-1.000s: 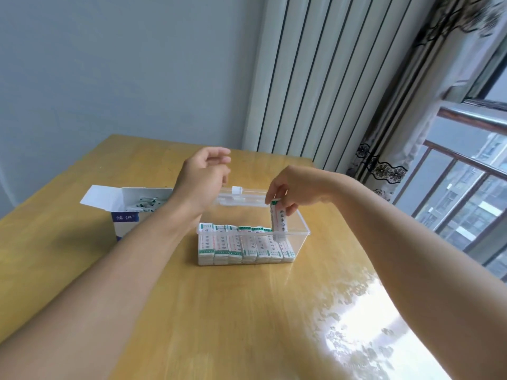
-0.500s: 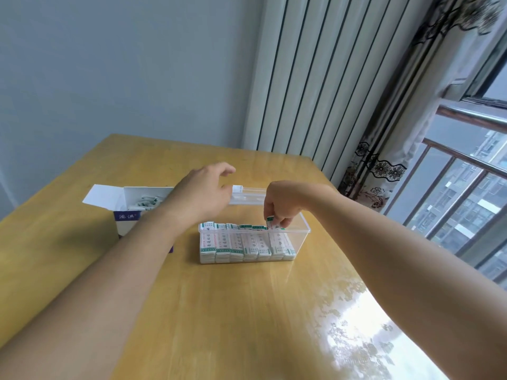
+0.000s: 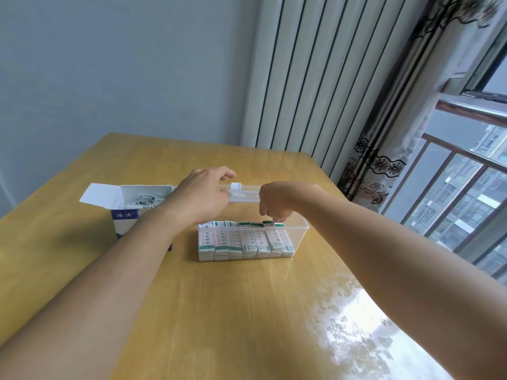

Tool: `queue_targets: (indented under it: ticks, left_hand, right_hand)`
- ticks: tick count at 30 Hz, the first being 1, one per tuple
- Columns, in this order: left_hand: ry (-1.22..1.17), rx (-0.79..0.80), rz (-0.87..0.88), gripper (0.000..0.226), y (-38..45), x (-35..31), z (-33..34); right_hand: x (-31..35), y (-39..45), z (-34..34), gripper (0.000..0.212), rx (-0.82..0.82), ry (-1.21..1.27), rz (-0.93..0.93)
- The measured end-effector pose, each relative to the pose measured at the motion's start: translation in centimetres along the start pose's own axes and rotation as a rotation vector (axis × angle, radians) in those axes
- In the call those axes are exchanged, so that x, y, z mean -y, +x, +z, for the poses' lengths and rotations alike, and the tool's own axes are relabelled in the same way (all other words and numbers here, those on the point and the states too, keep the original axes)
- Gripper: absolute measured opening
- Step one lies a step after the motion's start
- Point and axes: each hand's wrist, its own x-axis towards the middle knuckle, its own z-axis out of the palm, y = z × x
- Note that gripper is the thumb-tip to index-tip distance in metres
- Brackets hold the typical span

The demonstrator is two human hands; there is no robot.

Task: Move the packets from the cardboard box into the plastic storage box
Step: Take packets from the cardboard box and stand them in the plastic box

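Down goes the right hand: a second ago it held one packet upright above the clear box, and now its curled fingers sit at the tops of the packets, at the right end of the row. Whether they grip a packet or only press on it, I cannot tell from here. Left hand has slid right and a little lower too, and now lies over the box's raised lid, fingers relaxed and reaching along its top edge toward the white latch; a firm grip does not show.

Head view, centre of frame: the clear box stands on the yellow wooden bench, packed with a row of white packets with green ends, standing on end and pressed side by side, filling most of its width. Just left of it and a bit farther back, partly behind the left forearm, stands the white and blue carton, flap open toward the upper left, with more packets lying loose inside. Glare from the window at the right edge washes over the bench's lower right corner.
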Motion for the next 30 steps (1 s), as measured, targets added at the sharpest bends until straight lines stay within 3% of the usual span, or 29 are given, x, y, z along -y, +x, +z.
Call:
queue_targets:
  ticks: [4,11,30]
  left_hand:
    - [0.006,-0.017,-0.003,0.046,0.11,0.05,0.13]
    - [-0.036,-0.017,-0.008,0.046,0.17,0.32,0.17]
    - [-0.082,-0.1,-0.029,0.047,0.72,0.84,-0.68]
  right_hand:
    - [0.15,0.47,0.32,0.051,0.083,-0.014,0.018]
    - [0.87,0.22,0.72,0.031,0.21,-0.189,0.045]
    - [0.83,0.14,0.07,0.037,0.223,-0.239,0.027]
